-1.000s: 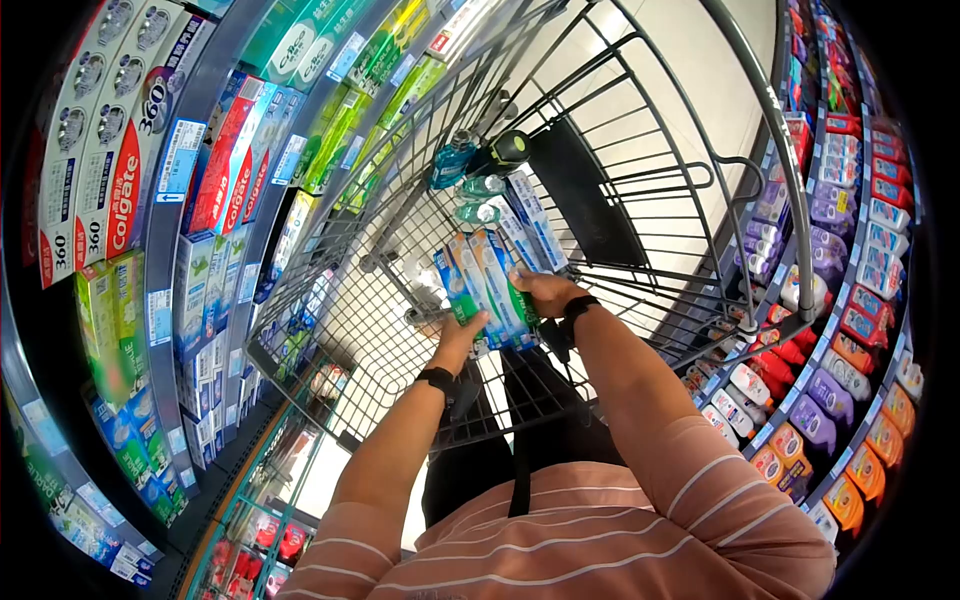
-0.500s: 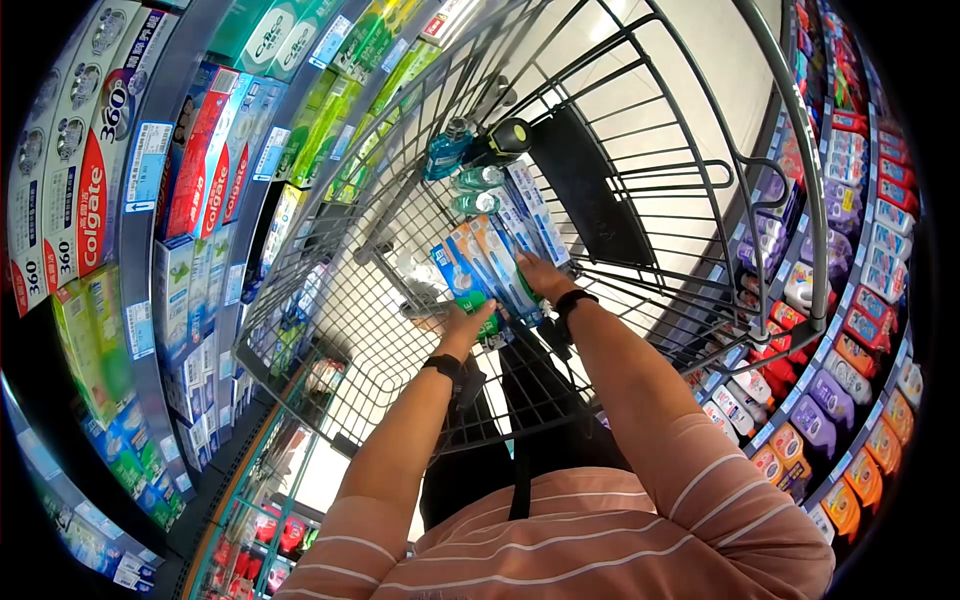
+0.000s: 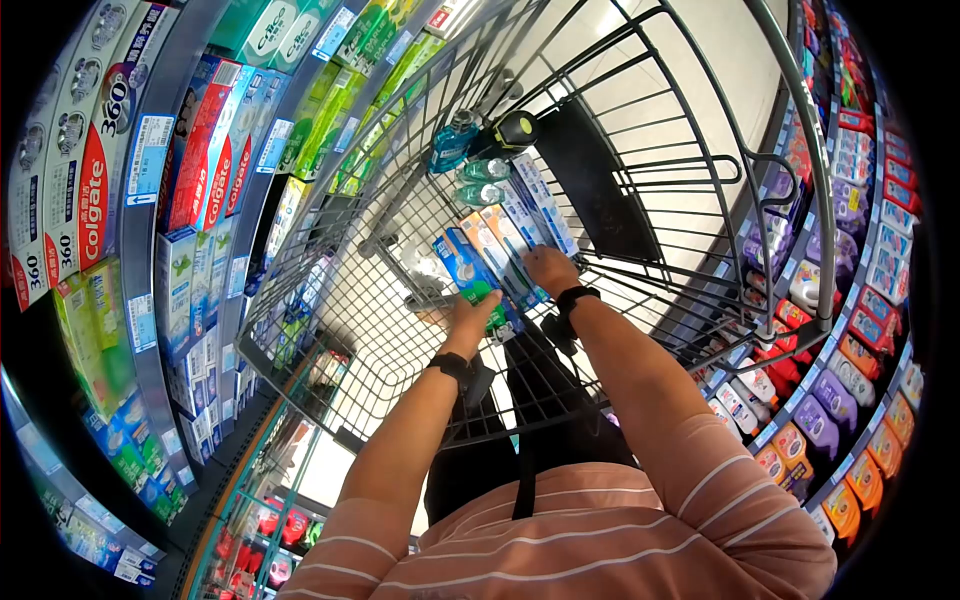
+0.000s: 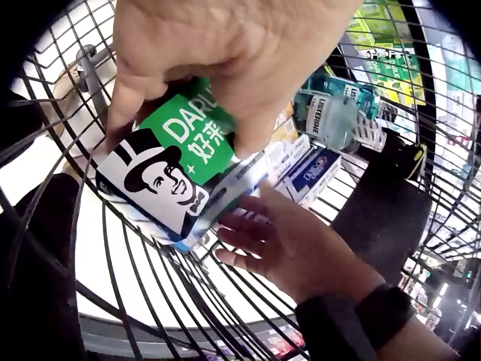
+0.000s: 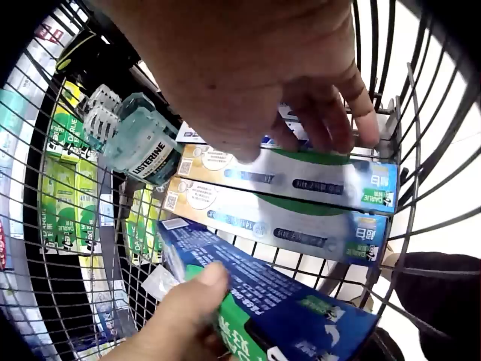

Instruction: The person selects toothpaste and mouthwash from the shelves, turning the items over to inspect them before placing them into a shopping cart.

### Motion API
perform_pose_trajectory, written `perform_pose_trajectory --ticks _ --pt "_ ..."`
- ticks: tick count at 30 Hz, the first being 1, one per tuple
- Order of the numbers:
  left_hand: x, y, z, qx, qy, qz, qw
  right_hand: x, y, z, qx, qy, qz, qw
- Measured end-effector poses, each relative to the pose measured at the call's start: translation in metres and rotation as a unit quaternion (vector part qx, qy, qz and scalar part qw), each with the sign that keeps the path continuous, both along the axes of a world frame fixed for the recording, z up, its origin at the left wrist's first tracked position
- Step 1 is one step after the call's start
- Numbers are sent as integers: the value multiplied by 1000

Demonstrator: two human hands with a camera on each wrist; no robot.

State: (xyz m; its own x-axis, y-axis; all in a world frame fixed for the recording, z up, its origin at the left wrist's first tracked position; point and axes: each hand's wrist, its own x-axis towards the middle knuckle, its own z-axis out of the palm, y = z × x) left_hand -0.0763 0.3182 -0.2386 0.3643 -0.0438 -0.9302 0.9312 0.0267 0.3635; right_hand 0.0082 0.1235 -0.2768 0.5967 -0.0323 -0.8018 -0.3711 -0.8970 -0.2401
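My left hand (image 3: 470,325) grips a blue-and-green Darlie toothpaste box (image 5: 278,289), thumb on top, inside the wire shopping cart (image 3: 395,437). In the left wrist view the box's end with a top-hatted face (image 4: 161,180) shows. Beside it lie two white-and-blue Darlie boxes (image 5: 285,226) with orange ends, side by side. Over these my right hand (image 3: 550,268) reaches with bent fingers spread loosely at the far box; the left wrist view shows the fingers (image 4: 244,233) apart, close by the boxes. More toothpaste boxes (image 4: 312,177) lie past them, partly hidden.
Clear Listerine bottles (image 5: 143,147), a teal bottle (image 3: 453,147) and a dark item with a yellow-green rim (image 3: 517,130) stand at the cart's far end. A black panel (image 3: 597,190) lines one side. Shelves of toothpaste (image 3: 95,200) and bottled goods (image 3: 820,410) flank the cart.
The toothpaste boxes have come apart: the orange-ended ones now lie beside the other boxes, and the blue-and-green one stays in my left hand. My right hand has shifted farther into the cart.
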Motion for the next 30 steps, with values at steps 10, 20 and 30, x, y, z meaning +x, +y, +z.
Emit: perform_pose_trajectory --ticks 10,20,30 --pt "-4 -32 23 60 -88 -10 994 10 -4 24 89 57 -128 986" --pt "16 -62 -23 49 -186 -57 980 6 -5 14 217 14 -171 961" --pt "24 -31 -56 31 -63 -66 995 -7 -14 -6 137 -43 -75 987"
